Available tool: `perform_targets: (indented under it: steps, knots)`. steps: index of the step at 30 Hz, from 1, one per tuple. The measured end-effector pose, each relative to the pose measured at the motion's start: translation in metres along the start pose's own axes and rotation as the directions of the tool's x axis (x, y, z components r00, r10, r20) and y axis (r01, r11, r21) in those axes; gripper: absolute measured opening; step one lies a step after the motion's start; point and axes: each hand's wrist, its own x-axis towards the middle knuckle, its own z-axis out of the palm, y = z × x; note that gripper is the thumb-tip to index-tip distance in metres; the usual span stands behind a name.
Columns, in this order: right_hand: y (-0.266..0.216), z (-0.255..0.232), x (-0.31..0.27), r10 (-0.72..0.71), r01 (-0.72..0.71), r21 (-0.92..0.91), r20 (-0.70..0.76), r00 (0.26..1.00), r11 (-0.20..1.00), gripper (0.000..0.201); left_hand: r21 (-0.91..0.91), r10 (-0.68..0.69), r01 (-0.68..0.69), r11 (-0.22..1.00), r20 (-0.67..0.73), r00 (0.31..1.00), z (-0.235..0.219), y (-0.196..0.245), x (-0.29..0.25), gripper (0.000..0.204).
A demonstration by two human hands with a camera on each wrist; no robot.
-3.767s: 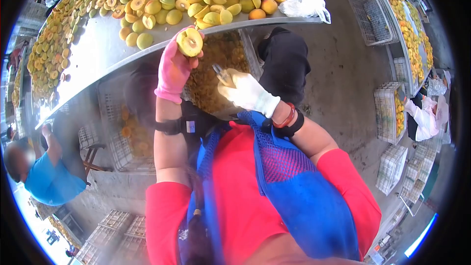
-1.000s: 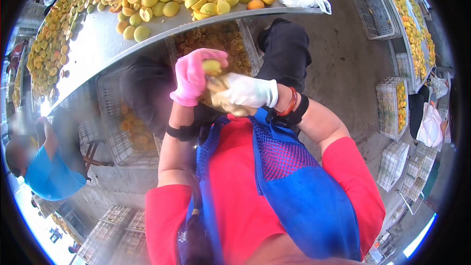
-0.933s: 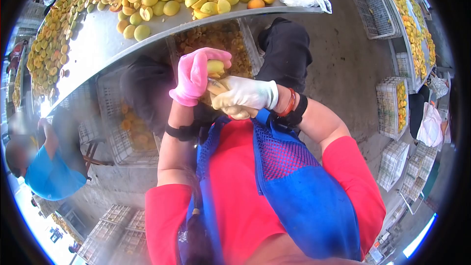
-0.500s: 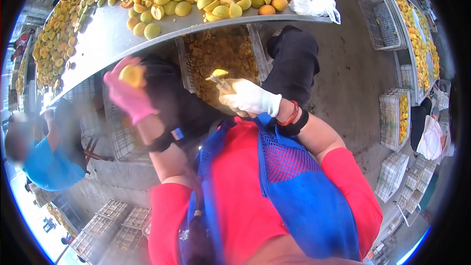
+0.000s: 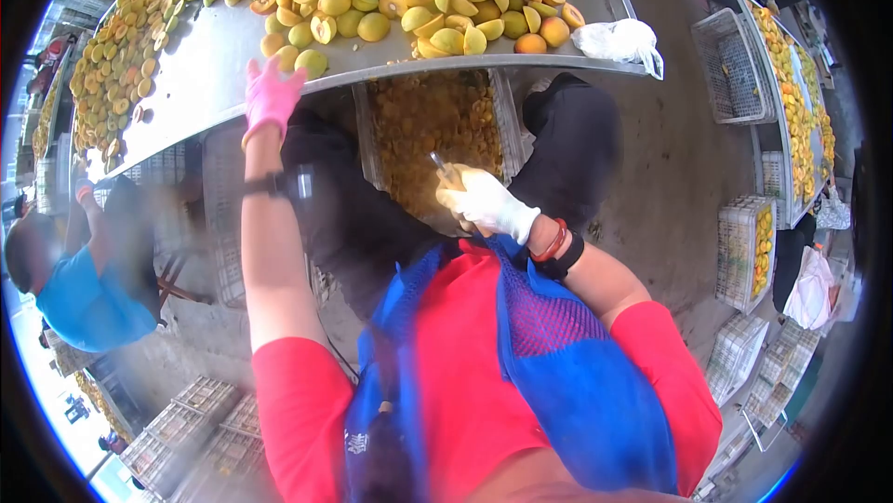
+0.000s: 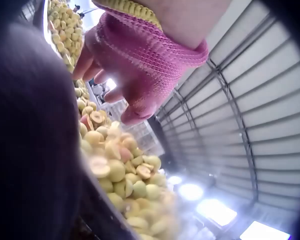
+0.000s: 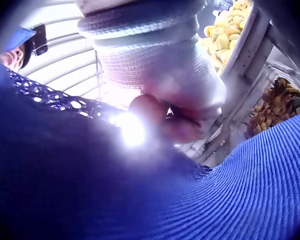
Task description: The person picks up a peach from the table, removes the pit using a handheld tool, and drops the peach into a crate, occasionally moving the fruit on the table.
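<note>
In the head view my left hand point(image 5: 273, 93), in a pink glove, reaches over the near edge of the metal table with its fingers spread. Nothing lies in it, and the left wrist view shows the gloved fingers point(image 6: 135, 112) above heaped peaches point(image 6: 117, 170). Whole and halved peaches point(image 5: 374, 26), yellow-green with some orange, sit just right of that hand. My right hand point(image 5: 488, 203), in a white glove, grips a short metal-tipped hand tool point(image 5: 448, 171) in front of my body. In the right wrist view its curled fingers point(image 7: 182, 127) are partly washed out by glare.
Below the metal table point(image 5: 214, 66), between my knees, stands a crate point(image 5: 367, 145) of fruit pieces. A white plastic bag point(image 5: 619, 42) rests at the table's right corner. Another person point(image 5: 98, 294) sits at left. More crates point(image 5: 744, 256) and a fruit-covered table stand at right.
My left hand has let go of the peach piece it carried and moved forward to the table edge. The yellow piece at the tool's tip is gone. The right hand stays near the body.
</note>
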Motion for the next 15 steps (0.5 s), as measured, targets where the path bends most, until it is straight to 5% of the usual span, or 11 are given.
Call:
perform_targets:
  steps: [3, 5, 6, 9, 10, 15]
  knots:
    - [0.005, -0.004, 0.001, 0.038, -0.037, 0.099, -0.010, 0.999, 0.994, 0.007, 0.467, 0.155, -0.170, 0.868, 0.070, 0.985, 0.026, 0.008, 0.042, 0.076]
    - [0.012, -0.012, 0.003, 0.057, -0.073, 0.339, 0.058, 0.997, 0.938, 0.005, 0.488, 0.055, -0.132, 0.863, 0.168, 0.984, 0.035, 0.015, 0.053, 0.079]
    - [0.000, -0.002, -0.002, 0.048, -0.044, 0.059, -0.070, 0.996, 0.997, 0.011, 0.512, 0.024, -0.122, 0.850, 0.193, 0.981, 0.037, 0.020, 0.055, 0.079]
    - [0.012, -0.013, 0.007, 0.103, -0.109, 0.348, 0.036, 0.994, 0.931, 0.018, 0.576, -0.019, -0.172, 0.799, 0.310, 0.951, 0.043, 0.036, 0.061, 0.082]
    - [0.016, -0.014, 0.010, 0.080, -0.087, 0.310, 0.036, 0.996, 0.947, 0.018, 0.593, -0.027, -0.201, 0.780, 0.353, 0.935, 0.045, 0.041, 0.060, 0.084]
    - [0.010, -0.011, 0.008, 0.110, -0.115, 0.208, 0.033, 0.993, 0.971, 0.011, 0.088, 0.428, -0.458, 0.885, 0.235, 0.873, 0.084, 0.053, 0.032, 0.076]
